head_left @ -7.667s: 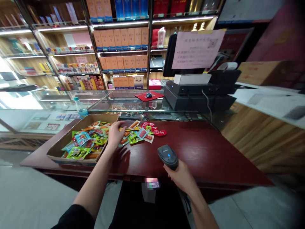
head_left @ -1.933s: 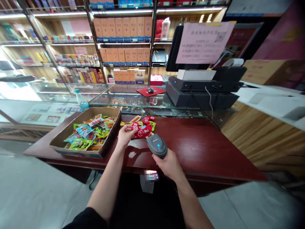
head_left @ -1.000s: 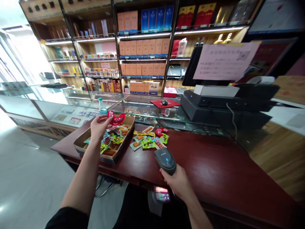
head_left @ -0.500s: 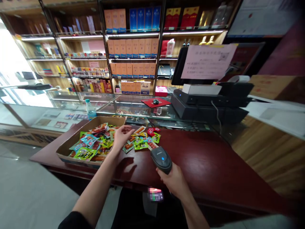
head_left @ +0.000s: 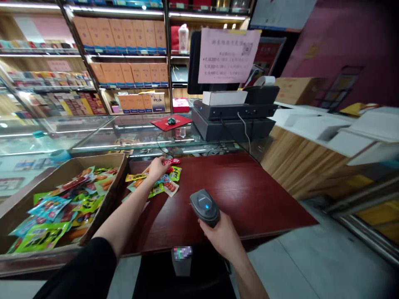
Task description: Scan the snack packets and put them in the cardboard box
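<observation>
My left hand (head_left: 158, 168) reaches over a small pile of snack packets (head_left: 156, 189) on the dark red table (head_left: 237, 187). Its fingers are closed at a red packet (head_left: 173, 161) on the pile's far side. My right hand (head_left: 222, 233) is wrapped round the handle of a dark barcode scanner (head_left: 204, 205), which is held above the table with a blue light on top. Left of the pile stands an open cardboard box (head_left: 116, 166) holding several colourful packets (head_left: 50, 207).
Behind the table is a glass counter (head_left: 131, 131) with a red mat and a mouse (head_left: 171, 121). A cash register with a screen (head_left: 233, 120) stands at the back. A plastic bottle (head_left: 46, 143) is behind the box. White boxes (head_left: 321, 124) lie at the right.
The view has swung right, so the box now shows larger at the left. My left hand has moved from beside the box to the red packet and closed. My right hand still holds the scanner.
</observation>
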`<state>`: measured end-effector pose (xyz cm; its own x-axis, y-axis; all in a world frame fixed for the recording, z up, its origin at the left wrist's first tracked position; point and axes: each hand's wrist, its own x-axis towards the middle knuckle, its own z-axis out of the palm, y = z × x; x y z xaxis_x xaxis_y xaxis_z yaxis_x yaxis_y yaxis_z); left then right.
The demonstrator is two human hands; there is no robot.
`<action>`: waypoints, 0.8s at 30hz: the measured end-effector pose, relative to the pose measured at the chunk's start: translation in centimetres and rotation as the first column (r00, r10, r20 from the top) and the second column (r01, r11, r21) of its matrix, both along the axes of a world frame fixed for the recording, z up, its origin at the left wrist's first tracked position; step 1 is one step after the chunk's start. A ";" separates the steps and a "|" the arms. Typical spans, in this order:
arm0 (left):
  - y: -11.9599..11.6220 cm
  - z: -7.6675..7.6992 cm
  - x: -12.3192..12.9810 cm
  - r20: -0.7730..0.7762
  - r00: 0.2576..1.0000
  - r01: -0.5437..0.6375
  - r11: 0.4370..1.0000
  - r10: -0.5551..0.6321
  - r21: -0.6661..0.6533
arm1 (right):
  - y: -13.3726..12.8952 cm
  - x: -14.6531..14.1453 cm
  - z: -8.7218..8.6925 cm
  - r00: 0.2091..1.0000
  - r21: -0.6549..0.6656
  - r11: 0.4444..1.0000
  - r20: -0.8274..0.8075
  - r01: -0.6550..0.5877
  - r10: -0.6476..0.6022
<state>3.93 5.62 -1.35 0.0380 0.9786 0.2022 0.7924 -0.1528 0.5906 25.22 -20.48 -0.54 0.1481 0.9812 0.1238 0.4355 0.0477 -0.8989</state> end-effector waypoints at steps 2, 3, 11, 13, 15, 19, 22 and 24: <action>1.6 -0.1 0.5 -0.111 0.994 0.019 0.999 -0.023 -0.036 | 0.1 0.5 -0.1 1.000 -0.004 1.000 -0.011 0.023 -0.023; 2.4 -0.1 0.8 -0.153 0.988 0.026 0.998 -0.036 -0.066 | 0.1 0.7 -0.1 0.999 -0.014 0.999 -0.017 0.031 -0.031; 4.6 0.6 1.1 -0.304 0.948 0.004 0.956 -0.097 -0.293 | -0.2 1.5 -0.2 0.998 -0.019 0.999 -0.041 0.040 -0.041; 3.8 0.9 0.5 -0.263 0.962 -0.019 0.945 -0.072 -0.327 | -0.4 1.2 0.0 0.999 -0.021 0.999 -0.040 0.033 -0.034; 2.5 1.3 -0.5 -0.136 0.990 -0.002 0.942 -0.046 -0.335 | -0.8 0.8 0.2 0.999 -0.033 0.999 -0.029 0.023 -0.024; -1.0 1.9 -2.5 0.279 0.959 0.050 0.944 0.045 -0.325 | -1.7 -0.4 0.6 1.000 -0.027 1.000 0.002 0.000 0.000; -4.9 2.0 -3.5 0.542 0.831 0.047 0.954 0.127 -0.296 | -2.4 -1.3 0.9 0.999 -0.015 0.999 0.035 -0.036 0.037; -7.9 1.6 -3.6 0.709 0.684 0.049 0.960 0.169 -0.276 | -2.7 -2.0 1.1 0.996 -0.006 0.997 0.058 -0.072 0.072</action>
